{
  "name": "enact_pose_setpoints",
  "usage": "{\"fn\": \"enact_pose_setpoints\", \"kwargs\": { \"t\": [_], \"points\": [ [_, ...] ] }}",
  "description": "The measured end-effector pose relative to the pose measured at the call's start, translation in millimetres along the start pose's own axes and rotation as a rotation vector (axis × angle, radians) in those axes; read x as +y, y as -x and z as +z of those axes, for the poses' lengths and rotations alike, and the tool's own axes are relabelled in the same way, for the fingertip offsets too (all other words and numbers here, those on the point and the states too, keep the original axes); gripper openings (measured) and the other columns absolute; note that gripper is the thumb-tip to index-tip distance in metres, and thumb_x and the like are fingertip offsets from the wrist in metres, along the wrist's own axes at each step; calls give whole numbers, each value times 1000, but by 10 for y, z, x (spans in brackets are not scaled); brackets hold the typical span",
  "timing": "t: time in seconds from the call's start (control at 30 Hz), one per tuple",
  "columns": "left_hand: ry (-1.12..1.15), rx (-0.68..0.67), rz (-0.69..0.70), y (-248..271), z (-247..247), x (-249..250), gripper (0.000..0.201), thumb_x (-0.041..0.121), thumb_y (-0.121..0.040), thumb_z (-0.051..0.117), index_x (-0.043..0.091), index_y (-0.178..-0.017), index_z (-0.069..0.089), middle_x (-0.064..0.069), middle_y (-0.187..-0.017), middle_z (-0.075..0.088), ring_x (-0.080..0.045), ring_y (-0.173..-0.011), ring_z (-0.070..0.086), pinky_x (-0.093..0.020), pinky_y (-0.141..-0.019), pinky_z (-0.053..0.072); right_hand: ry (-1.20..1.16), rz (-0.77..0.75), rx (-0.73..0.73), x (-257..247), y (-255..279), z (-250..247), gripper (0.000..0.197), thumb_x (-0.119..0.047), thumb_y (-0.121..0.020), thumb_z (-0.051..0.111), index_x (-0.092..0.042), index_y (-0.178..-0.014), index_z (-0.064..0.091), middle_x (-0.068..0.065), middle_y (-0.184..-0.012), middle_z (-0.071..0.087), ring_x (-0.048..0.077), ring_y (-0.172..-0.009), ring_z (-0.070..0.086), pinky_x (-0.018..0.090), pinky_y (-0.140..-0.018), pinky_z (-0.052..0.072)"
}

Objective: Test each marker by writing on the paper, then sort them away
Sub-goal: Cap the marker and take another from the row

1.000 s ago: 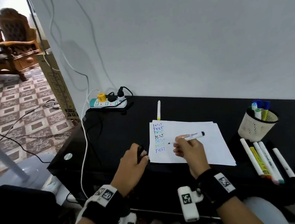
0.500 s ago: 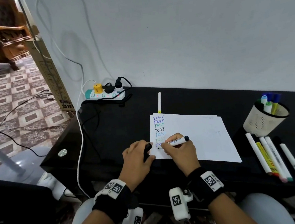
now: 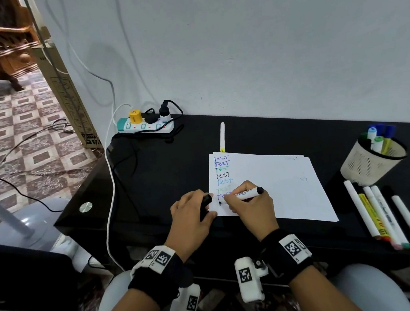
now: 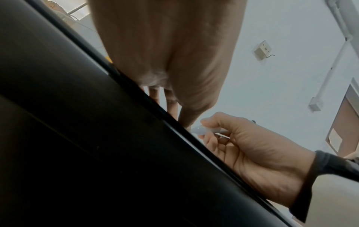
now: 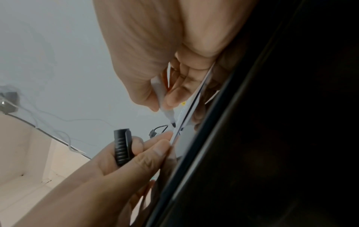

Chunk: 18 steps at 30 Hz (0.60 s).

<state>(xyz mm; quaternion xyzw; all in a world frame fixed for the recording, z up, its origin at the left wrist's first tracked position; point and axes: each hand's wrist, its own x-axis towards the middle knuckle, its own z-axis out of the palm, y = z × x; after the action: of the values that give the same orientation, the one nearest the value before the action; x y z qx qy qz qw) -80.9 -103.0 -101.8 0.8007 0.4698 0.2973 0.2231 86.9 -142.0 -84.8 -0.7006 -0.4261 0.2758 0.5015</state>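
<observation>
White paper (image 3: pixel 275 186) lies on the black table (image 3: pixel 166 173), with several coloured "TEST" lines down its left side. My right hand (image 3: pixel 246 206) grips a white marker with a black end (image 3: pixel 248 193), its black tip (image 5: pixel 173 123) at the paper's lower left corner under the written lines. My left hand (image 3: pixel 191 217) holds the black cap (image 3: pixel 205 205) (image 5: pixel 122 147) and rests at the paper's left edge. A mesh cup (image 3: pixel 371 162) at the right holds several markers. Several more markers (image 3: pixel 380 212) lie in front of the cup. One white marker (image 3: pixel 222 136) lies above the paper.
A power strip (image 3: pixel 145 127) with plugs and cables sits at the table's back left corner. A white cable (image 3: pixel 111 204) hangs over the left edge. The wall runs right behind the table. A cardboard box (image 3: pixel 69 92) and tiled floor are to the left.
My right hand moved the marker from the middle of the paper down left to the bottom of the written column, tip now at the paper. My left hand slid up to the paper's edge.
</observation>
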Motion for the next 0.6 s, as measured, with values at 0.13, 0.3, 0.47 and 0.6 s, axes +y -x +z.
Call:
{"fn": "enact_pose_setpoints", "kwargs": {
  "t": [0.13,0.3,0.47,0.6],
  "points": [
    [-6,5,-1,3,14,-26,31,33,-88,64,29,-118,55,19,-114,55,1,-128,34,-26,-103,14,2,-10,10,-24,11,11,14,-27,-78,81,-20,-74,70,-4,-72,75,12,-74,74,30,-74,59],
    [3,3,-3,0,19,-23,31,32,-89,65,29,-118,55,18,-110,56,0,-128,35,-27,-104,16,-4,18,54,0,13,8,13,-26,-77,78,-20,-74,68,-4,-71,74,14,-74,74,38,-78,61],
    [-4,2,-1,-4,13,-31,32,33,-88,64,29,-119,55,18,-109,55,0,-127,36,-27,-102,16,5,7,87,14,18,9,13,-24,-77,78,-20,-72,66,-5,-71,73,15,-73,74,38,-76,61],
    [-10,2,-1,-6,10,-23,33,32,-89,64,29,-120,55,20,-117,52,0,-129,34,-25,-103,14,22,8,62,4,24,-3,13,-24,-75,77,-18,-72,66,-1,-70,73,18,-72,72,31,-69,57]
  ]
}}
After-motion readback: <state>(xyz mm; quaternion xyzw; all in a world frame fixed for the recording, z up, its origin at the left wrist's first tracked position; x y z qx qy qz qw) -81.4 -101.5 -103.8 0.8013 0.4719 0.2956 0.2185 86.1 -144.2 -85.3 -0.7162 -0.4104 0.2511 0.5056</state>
